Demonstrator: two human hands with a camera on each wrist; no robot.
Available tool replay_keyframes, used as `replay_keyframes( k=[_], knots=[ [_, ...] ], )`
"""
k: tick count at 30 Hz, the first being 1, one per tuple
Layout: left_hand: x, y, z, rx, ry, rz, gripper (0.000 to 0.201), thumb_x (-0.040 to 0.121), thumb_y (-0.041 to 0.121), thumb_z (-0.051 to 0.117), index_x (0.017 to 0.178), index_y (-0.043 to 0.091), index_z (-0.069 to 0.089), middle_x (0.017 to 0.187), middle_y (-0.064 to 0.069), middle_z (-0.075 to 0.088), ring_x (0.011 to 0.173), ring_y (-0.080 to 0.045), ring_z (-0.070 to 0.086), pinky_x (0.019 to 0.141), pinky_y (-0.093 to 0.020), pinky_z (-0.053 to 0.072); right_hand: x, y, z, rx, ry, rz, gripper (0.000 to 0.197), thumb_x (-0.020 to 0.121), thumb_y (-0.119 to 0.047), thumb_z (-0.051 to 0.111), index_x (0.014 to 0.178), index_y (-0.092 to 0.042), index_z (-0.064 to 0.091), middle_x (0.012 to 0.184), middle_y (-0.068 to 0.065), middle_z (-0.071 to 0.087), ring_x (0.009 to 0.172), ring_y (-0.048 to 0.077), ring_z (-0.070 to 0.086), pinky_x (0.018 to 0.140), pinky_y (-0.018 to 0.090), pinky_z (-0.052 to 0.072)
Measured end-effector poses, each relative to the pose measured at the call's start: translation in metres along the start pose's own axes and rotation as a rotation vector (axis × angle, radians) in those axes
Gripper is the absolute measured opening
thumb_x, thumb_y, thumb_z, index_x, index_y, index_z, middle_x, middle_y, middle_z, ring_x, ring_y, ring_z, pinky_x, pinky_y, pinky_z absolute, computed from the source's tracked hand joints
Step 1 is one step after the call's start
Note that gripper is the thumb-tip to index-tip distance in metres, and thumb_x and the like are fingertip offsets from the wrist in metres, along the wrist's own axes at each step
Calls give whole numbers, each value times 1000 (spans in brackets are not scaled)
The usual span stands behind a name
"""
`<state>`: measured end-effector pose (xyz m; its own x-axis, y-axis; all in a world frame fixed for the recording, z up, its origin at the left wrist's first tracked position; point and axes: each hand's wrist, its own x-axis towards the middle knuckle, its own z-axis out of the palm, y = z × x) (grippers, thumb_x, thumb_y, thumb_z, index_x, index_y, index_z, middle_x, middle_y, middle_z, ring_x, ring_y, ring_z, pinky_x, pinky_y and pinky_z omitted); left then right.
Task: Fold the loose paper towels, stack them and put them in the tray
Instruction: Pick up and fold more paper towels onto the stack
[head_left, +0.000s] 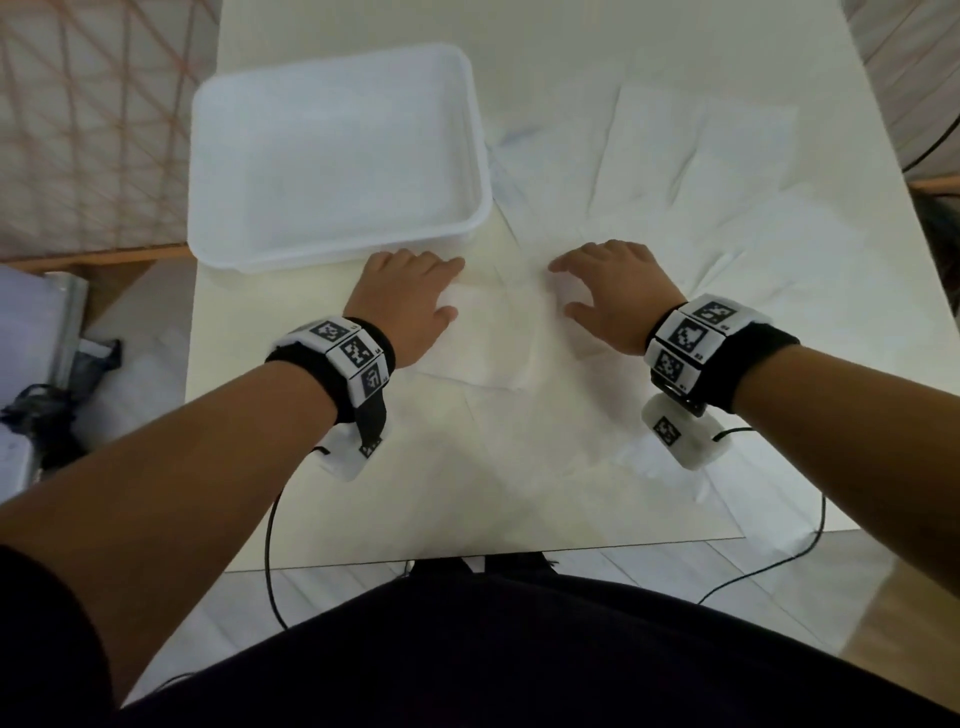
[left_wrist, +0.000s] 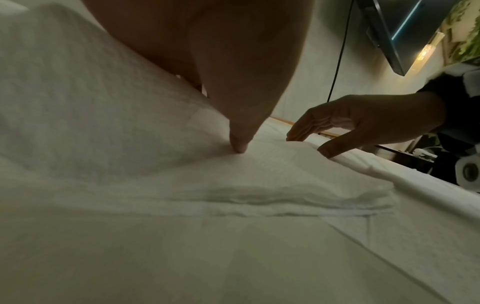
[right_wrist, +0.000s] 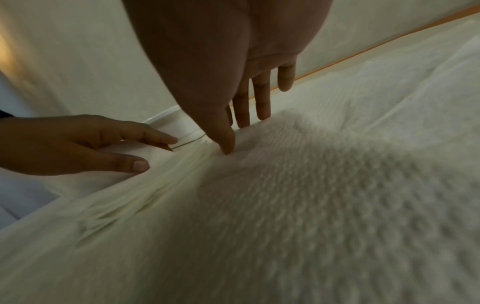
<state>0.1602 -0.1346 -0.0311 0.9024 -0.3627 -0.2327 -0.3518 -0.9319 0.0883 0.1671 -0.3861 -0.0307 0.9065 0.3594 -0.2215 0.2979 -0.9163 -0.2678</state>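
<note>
A folded white paper towel (head_left: 498, 343) lies flat on the table between my hands, just in front of the white plastic tray (head_left: 337, 249), which shows nothing inside. My left hand (head_left: 449, 290) presses its left part with straight fingers; the thumb tip (left_wrist: 239, 146) rests on the folded towel (left_wrist: 285, 185). My right hand (head_left: 563, 290) touches the right side with spread fingers, its thumb (right_wrist: 226, 148) down on the paper. Loose unfolded towels (head_left: 701, 156) lie spread to the right of the tray.
More unfolded sheets (head_left: 779, 270) cover the table's right half, one hanging over the front right corner (head_left: 769, 535). Black cables (head_left: 270, 545) hang from both wrist cameras over the front edge. Bare tabletop (head_left: 363, 493) shows near me.
</note>
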Motion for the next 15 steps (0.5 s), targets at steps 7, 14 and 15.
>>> replay_keyframes(
  k=[7,14,15],
  knots=[
    [-1,-2,-5,-37,-58,-64,42,91,40,55,129,24,53,129,-4,49,125,-31,32,109,-38,14,8,-1,-7,8,-20,-23,49,82,-26,62,130,-24,51,118,1,54,114,24,45,99,36,30],
    [-14,-11,-13,-286,-167,-114,20,93,30,54,108,16,51,112,-7,56,97,-24,47,80,-33,37,9,-4,-8,45,-46,-38,18,88,-29,57,103,-20,64,109,2,56,106,24,47,90,36,34],
    [-18,-13,-15,-357,-179,-131,16,94,28,53,104,18,48,105,-7,59,89,-23,51,75,-33,38,9,-5,-8,63,-47,-37,17,90,-28,54,101,-19,64,107,3,57,104,25,49,90,36,36]
  ],
)
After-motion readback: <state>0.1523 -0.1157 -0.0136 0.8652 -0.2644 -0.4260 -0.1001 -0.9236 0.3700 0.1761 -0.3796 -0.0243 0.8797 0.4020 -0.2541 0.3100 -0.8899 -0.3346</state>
